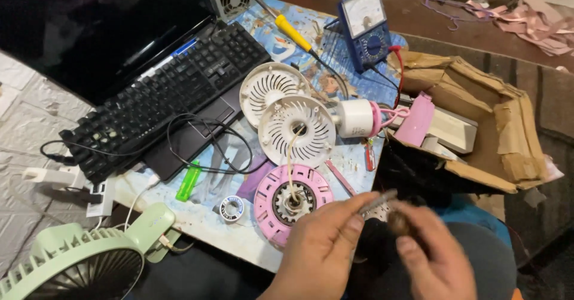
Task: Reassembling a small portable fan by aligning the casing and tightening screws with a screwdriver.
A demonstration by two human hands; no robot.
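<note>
Down at the lower middle of the frame, the left hand (323, 249) pinches a thin grey metal piece (376, 202) between thumb and forefinger, its tip sticking up to the right. The right hand (433, 258) is curled around a small brownish round part (399, 221), just beside that piece; both are blurred, so what they are is hard to tell. Judging by its looks, the metal piece is light, stiff and narrow, best held near its middle; the round part seems small and easy to drop, so a fingertip grip around its sides suits it. Just left of the hands lies a pink round fan part (291, 199) on the table (209, 216), with two white grilles (297, 129) above it and a green fan (78, 264) at lower left.
</note>
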